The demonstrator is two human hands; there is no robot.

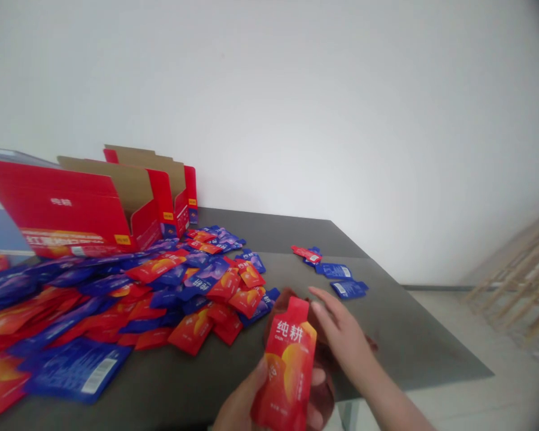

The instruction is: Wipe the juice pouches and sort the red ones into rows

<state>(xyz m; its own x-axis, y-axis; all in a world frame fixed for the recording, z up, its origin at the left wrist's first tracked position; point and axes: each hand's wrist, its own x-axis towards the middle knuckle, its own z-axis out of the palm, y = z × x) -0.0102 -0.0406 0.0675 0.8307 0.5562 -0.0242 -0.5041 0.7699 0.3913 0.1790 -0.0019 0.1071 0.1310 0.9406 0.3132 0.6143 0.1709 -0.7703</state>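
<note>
My left hand [245, 407] is shut on a red sachet [286, 365] with white Chinese lettering and an orange fruit print, holding it upright at the bottom of the view. My right hand [341, 326] reaches in from the lower right, its fingers extended and holding nothing, with the fingertips close to the sachet's top corner. A soft dark reddish-brown cloth or bag [276, 311] bunches behind the sachet, partly hidden by it and by my left hand. I cannot tell what it is exactly.
A large heap of red and blue sachets [161, 299] spreads over the left of the grey table [399, 335]. Red cardboard cartons [63, 203] stand open behind it. Several loose sachets [336, 271] lie farther right. A wooden rack [521, 281] stands on the floor beyond the table's right edge.
</note>
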